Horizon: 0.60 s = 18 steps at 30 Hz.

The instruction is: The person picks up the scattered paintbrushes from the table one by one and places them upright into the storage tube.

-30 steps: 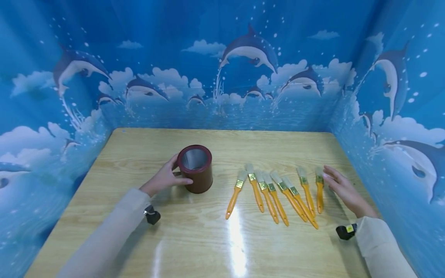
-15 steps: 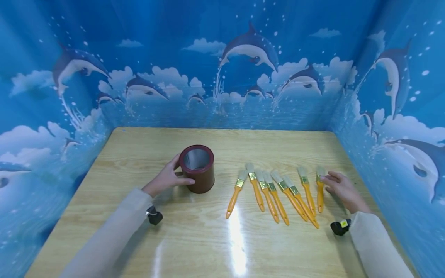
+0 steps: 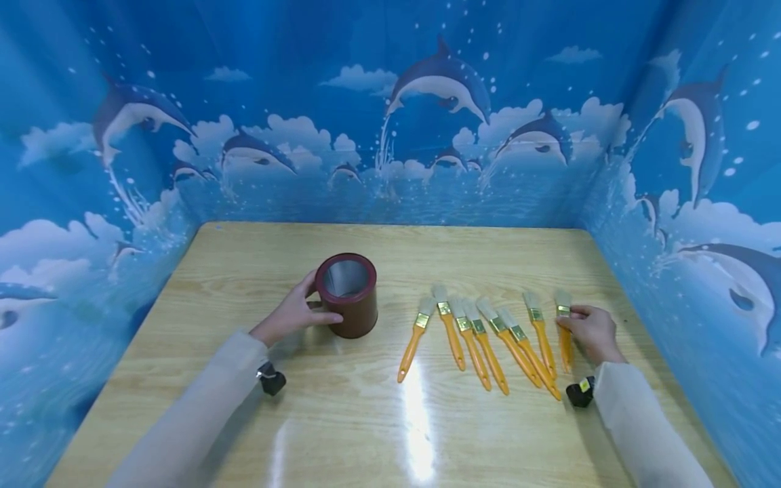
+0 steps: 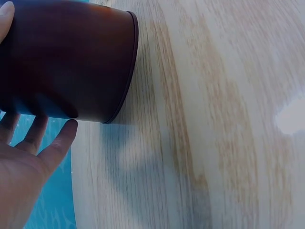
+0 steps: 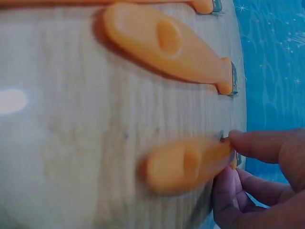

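An upright dark brown cylindrical cup (image 3: 356,315) with an open top and grey lining stands left of centre on the table. My left hand (image 3: 295,314) holds its left side, thumb across the front and fingers around the back. In the left wrist view, the fingertips (image 4: 66,133) meet the cup's wall. At the far right, my right hand (image 3: 592,331) pinches the rightmost paintbrush (image 3: 565,346) near its metal ferrule, between thumb and fingers. Its orange handle (image 5: 176,167) looks slightly blurred in the right wrist view. The pale bristles point away from me.
Several more paintbrushes (image 3: 453,339) lie fanned out between the cup and my right hand, some touching or overlapping. The wooden table (image 3: 274,251) ends at a blue dolphin-print curtain (image 3: 342,196) at the back and sides. Light glares off the tabletop.
My right hand has moved left and toward me onto the rightmost paintbrush, and its fingers have closed on it. The cup has shifted slightly right with my left hand on it.
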{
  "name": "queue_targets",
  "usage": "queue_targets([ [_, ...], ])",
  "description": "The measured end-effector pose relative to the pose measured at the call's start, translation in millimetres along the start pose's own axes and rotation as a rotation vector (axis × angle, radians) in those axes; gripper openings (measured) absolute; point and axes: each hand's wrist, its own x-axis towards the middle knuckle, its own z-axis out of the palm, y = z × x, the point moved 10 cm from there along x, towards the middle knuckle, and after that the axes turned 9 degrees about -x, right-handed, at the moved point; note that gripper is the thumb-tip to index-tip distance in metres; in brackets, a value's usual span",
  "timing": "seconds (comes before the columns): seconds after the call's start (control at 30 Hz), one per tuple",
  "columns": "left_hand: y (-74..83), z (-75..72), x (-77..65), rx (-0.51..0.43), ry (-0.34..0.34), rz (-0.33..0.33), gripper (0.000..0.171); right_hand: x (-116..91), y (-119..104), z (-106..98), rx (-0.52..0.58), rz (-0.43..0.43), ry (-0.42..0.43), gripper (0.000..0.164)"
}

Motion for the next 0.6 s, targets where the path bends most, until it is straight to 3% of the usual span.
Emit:
queue_targets([
  [0.17,-0.4,-0.7,0.4,-0.004,-0.002,0.002,0.100,2.4,-0.1,-1.0,-0.024,0.016,0.015,0.057],
  [0.4,0.7,-0.8,-0.9,-0.001,-0.002,0.001,0.101,0.6,1.0,-0.9,-0.050,0.015,-0.003,0.061],
  [0.6,0.8,-0.4,0.1,-0.006,0.000,0.009,0.101,1.0,3.9,-2.5,-0.004,0.025,-0.027,0.058],
])
